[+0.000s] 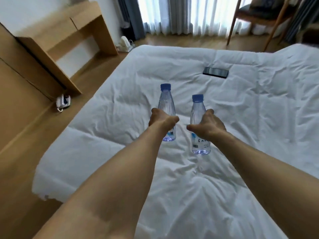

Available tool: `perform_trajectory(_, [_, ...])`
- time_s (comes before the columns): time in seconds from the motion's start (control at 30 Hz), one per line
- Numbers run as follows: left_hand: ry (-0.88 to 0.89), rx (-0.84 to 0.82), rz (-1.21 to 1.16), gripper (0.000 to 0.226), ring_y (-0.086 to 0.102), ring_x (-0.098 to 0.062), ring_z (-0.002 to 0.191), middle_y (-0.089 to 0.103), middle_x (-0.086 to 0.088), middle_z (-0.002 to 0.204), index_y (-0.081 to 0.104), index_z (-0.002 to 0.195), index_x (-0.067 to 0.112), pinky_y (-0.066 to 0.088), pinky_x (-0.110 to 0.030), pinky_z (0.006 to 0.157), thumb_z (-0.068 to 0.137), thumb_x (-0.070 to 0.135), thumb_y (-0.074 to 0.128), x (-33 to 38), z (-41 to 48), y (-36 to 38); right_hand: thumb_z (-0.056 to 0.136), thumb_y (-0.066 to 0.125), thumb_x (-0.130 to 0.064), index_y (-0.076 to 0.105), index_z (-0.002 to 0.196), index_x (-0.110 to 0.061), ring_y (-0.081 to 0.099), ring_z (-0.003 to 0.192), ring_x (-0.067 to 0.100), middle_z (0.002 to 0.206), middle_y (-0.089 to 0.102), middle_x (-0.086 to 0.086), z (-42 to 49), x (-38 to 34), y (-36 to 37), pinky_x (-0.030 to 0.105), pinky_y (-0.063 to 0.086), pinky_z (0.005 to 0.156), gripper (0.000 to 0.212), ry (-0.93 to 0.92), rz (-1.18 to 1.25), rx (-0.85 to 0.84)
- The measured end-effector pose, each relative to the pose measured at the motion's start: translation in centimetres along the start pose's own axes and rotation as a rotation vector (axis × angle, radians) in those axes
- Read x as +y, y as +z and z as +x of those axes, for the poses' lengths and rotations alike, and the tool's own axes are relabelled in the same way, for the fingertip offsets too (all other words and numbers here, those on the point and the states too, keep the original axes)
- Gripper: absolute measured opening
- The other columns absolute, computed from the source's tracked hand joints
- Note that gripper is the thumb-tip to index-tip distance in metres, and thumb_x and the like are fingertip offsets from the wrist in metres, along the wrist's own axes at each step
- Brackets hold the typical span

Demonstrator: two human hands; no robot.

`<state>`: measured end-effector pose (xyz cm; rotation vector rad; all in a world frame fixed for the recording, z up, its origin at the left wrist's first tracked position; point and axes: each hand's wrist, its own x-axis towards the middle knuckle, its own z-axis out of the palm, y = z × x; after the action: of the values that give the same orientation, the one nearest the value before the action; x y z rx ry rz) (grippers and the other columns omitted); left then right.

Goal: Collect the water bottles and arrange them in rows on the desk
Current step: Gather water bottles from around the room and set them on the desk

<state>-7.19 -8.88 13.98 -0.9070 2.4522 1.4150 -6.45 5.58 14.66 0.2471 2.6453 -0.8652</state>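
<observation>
- We have one view only: a wide-angle camera on the person's head.
- We look forward and down over a rumpled white bed (233, 121), toward pale sheer curtains (179, 14).
- Mid-frame, at full reach, the left hand (162, 120) grips one clear, blue-capped plastic bottle (166, 102), the right hand (209, 125) a second bottle (198, 111).

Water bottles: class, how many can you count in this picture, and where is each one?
2. The left water bottle is gripped by the left hand, the right water bottle by the right hand, both upright over the white bed. Others may lie outside the view.
</observation>
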Motion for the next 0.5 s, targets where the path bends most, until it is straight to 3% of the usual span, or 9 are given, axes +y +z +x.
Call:
perform_trajectory(0.3, [0.130, 0.331, -0.081, 0.067, 0.057, -0.031, 0.106, 0.054, -0.008, 0.116, 0.039, 0.125, 0.010, 0.053, -0.042, 0.091, 0.074, 0.032, 0.076, 1.9, -5.3, -22.4, 0.078, 0.074, -0.042, 0.039, 0.122, -0.008, 0.055, 0.105, 0.032, 0.115, 0.056, 0.013, -8.4, -19.7, -1.9, 0.033, 0.040, 0.076, 0.066, -0.386, -0.009, 0.073])
perform_trajectory(0.5, [0.178, 0.541, -0.121, 0.061, 0.058, -0.029, 0.106, 0.057, -0.011, 0.116, 0.044, 0.125, 0.007, 0.053, -0.039, 0.090, 0.077, 0.028, 0.075, -1.5, -9.3, -38.8, 0.077, 0.075, -0.041, 0.039, 0.126, -0.009, 0.058, 0.108, 0.031, 0.118, 0.058, 0.012, -16.2, -33.3, 2.2, 0.040, 0.051, 0.080, 0.068, -0.623, 0.037, 0.082])
